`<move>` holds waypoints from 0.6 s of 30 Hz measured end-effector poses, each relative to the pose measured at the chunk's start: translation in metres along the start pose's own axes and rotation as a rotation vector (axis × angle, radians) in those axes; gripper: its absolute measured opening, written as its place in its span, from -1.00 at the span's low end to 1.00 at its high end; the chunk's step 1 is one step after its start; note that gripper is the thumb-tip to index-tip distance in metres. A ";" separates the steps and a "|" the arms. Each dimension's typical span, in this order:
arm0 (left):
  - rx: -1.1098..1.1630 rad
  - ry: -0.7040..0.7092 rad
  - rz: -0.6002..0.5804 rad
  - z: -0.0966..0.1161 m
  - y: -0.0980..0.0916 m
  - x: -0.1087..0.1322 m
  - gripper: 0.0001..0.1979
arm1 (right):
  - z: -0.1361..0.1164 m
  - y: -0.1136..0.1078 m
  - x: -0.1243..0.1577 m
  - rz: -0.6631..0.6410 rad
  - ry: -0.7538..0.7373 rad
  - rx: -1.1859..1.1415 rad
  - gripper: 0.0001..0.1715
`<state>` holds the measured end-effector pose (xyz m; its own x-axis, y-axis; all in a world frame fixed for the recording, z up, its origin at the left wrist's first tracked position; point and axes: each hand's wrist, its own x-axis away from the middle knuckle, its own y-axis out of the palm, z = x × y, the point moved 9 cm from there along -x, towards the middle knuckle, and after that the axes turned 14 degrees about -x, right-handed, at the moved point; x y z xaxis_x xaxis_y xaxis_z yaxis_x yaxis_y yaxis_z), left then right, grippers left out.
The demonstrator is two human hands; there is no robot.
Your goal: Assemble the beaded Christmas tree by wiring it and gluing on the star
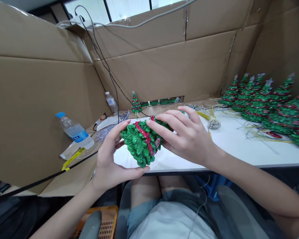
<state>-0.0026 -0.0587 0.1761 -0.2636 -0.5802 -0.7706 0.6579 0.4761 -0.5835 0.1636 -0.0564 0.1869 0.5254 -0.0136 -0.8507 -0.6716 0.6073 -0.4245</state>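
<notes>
I hold a small green glittery Christmas tree ornament (142,142) with a red garland, tipped on its side above the near edge of the white table (234,146). My left hand (112,159) cups its base from below and the left, thumb under it. My right hand (184,132) wraps its upper part, fingers laid over the top. Both hands are closed on it.
Several finished green trees (264,103) lie at the right. One small tree (136,103) stands at the back, by a bottle (112,102). A second water bottle (74,131) lies at left. Wire bundles (210,118), black cables and cardboard walls (40,109) surround the table.
</notes>
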 end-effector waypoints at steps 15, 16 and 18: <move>0.483 -0.314 -0.009 -0.040 0.014 0.008 -0.12 | 0.012 -0.013 0.000 -0.039 -0.052 -0.205 -0.44; 0.474 -0.309 0.002 -0.040 0.013 0.008 -0.11 | 0.016 -0.014 0.002 -0.038 -0.034 -0.238 -0.38; 0.449 -0.303 0.022 -0.040 0.011 0.010 -0.10 | 0.028 -0.016 0.009 -0.004 0.030 -0.311 -0.28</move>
<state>-0.0262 -0.0330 0.1525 -0.0752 -0.7695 -0.6342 0.9153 0.1991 -0.3501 0.1936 -0.0438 0.1952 0.5162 -0.0421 -0.8555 -0.7992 0.3354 -0.4987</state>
